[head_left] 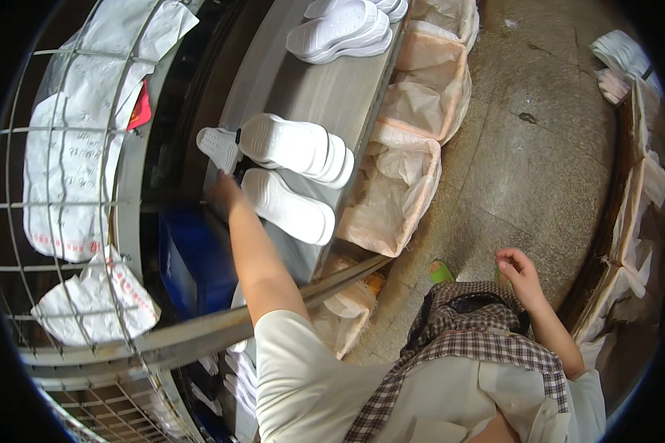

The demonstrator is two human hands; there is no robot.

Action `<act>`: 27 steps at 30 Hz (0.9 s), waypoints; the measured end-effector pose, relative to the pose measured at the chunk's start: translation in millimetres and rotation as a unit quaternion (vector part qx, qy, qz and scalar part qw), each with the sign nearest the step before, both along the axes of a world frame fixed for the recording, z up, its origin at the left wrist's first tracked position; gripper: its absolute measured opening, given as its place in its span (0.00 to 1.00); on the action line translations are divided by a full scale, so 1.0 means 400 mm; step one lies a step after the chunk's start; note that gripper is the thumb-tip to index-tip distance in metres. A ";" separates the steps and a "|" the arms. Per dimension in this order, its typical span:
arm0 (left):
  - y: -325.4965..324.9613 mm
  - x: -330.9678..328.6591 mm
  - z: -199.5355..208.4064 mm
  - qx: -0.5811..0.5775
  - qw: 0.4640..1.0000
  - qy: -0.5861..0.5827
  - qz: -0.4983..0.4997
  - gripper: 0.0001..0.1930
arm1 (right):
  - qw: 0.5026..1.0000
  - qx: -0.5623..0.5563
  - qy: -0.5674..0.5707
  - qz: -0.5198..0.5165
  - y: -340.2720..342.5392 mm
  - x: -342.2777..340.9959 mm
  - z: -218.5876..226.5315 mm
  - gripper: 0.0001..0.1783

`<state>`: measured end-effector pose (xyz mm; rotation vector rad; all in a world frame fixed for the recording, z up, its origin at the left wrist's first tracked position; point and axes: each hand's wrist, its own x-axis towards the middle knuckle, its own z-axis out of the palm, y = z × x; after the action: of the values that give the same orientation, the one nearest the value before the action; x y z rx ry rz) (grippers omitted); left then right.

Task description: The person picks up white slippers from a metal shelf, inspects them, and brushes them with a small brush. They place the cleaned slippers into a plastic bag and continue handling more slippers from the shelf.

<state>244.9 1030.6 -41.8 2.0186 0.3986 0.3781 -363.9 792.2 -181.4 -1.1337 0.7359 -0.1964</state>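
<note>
My left arm reaches across to a long grey metal surface. My left hand (225, 189) is at the lower end of a small white shoe sole (220, 148); its fingers are dark and blurred, so whether they grip the sole is unclear. Just right of it lies a fanned stack of white soles (292, 148), with another pair of white soles (287, 207) below, closer to me. Further up the surface is one more stack of white soles (340, 33). Over the floor at my right side, my right hand (519, 273) hangs with loosely curled fingers, apart and holding nothing.
Lined bins (406, 192) run along the surface's right edge. A blue crate (192, 258) stands left of my arm, beside a wire grid (118, 203) with papers behind it. A metal rail (199, 332) crosses below my forearm. More lined bins (632, 214) stand at the far right.
</note>
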 end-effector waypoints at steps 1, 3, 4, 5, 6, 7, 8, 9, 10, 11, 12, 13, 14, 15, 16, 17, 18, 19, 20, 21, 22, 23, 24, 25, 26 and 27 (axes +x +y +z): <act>0.036 0.038 -0.006 -0.053 0.998 -0.012 -0.021 0.35 | 0.999 0.023 0.048 0.004 0.020 -0.001 -0.005 0.11; 0.082 0.124 -0.029 -0.063 0.997 0.019 -0.049 0.35 | 0.999 -0.008 0.054 0.004 0.058 -0.005 -0.015 0.12; 0.098 0.168 -0.042 -0.038 0.998 0.014 -0.052 0.34 | 0.997 -0.021 0.068 0.005 0.079 -0.007 -0.019 0.13; 0.109 0.210 -0.060 -0.016 0.999 0.016 -0.038 0.34 | 0.995 -0.031 0.093 0.008 0.098 -0.010 -0.022 0.13; 0.123 0.252 -0.072 -0.057 0.996 0.051 -0.044 0.34 | 0.992 -0.080 0.093 0.007 0.116 -0.009 -0.025 0.13; 0.138 0.286 -0.092 -0.096 0.990 0.087 -0.050 0.33 | 0.989 -0.107 0.102 0.010 0.133 -0.009 -0.028 0.13; 0.162 0.314 -0.110 -0.224 0.963 0.110 -0.098 0.32 | 0.984 -0.134 0.113 0.017 0.149 -0.009 -0.029 0.14; 0.190 0.328 -0.139 0.016 0.986 0.021 -0.165 0.31 | 0.979 -0.160 0.124 0.024 0.163 -0.009 -0.029 0.14; 0.218 0.338 -0.167 0.251 0.937 -0.070 -0.233 0.31 | 0.975 -0.162 0.151 0.025 0.176 -0.007 -0.028 0.14; 0.241 0.355 -0.181 0.467 0.820 -0.166 -0.286 0.30 | 0.974 -0.172 0.142 0.031 0.188 -0.006 -0.027 0.14; 0.259 0.370 -0.191 0.401 0.859 -0.128 -0.291 0.30 | 0.973 -0.179 0.140 0.033 0.197 -0.005 -0.024 0.14; 0.274 0.381 -0.195 0.335 0.876 -0.111 -0.330 0.30 | 0.972 -0.187 0.138 0.030 0.207 -0.004 -0.021 0.14; 0.276 0.403 -0.185 0.340 0.861 -0.113 -0.362 0.27 | 0.964 -0.213 0.150 0.044 0.212 -0.005 -0.018 0.14; 0.270 0.436 -0.147 -0.090 0.955 0.004 -0.283 0.22 | 0.965 -0.214 0.140 0.053 0.217 -0.007 -0.014 0.15; 0.234 0.475 -0.106 -0.472 0.853 0.149 -0.164 0.17 | 0.964 -0.225 0.129 0.058 0.218 -0.007 -0.011 0.15; 0.196 0.509 -0.047 -0.486 0.855 0.165 -0.077 0.14 | 0.962 -0.237 0.121 0.064 0.216 -0.009 -0.007 0.15; 0.167 0.513 -0.009 -0.477 0.861 0.115 -0.133 0.13 | 0.958 -0.247 0.121 0.081 0.212 -0.010 -0.004 0.16; 0.125 0.503 0.024 -0.465 0.872 0.056 -0.142 0.13 | 0.956 -0.259 0.112 0.081 0.203 -0.011 0.000 0.17; 0.061 0.485 0.059 -0.523 0.837 0.046 -0.155 0.13 | 0.954 -0.271 0.101 0.083 0.190 -0.011 0.004 0.17; 0.004 0.445 0.102 -0.584 0.801 0.049 -0.122 0.13 | 0.951 -0.282 0.090 0.090 0.172 -0.012 0.008 0.18; -0.058 0.384 0.138 -0.582 0.797 0.066 -0.149 0.11 | 0.949 -0.295 0.075 0.081 0.151 -0.013 0.013 0.19; -0.119 0.300 0.162 -0.587 0.770 0.078 -0.236 0.11 | 0.946 -0.309 0.057 0.074 0.126 -0.012 0.018 0.20; -0.178 0.202 0.189 -0.582 0.737 0.085 -0.331 0.10 | 0.943 -0.321 0.042 0.073 0.096 -0.012 0.025 0.21; -0.226 0.088 0.212 -0.565 0.724 0.077 -0.387 0.09 | 0.938 -0.341 0.024 0.058 0.062 -0.008 0.033 0.23; -0.280 -0.032 0.231 -0.580 0.712 0.116 -0.379 0.09 | 0.931 -0.361 0.008 0.048 0.024 -0.007 0.043 0.25; -0.334 -0.158 0.244 -0.579 0.723 0.130 -0.353 0.08 | 0.924 -0.381 -0.006 0.024 -0.009 -0.009 0.057 0.25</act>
<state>181.6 897.0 55.6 0.8186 -0.0413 -0.5587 -367.6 788.7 -158.8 -1.8868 0.6295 -0.4748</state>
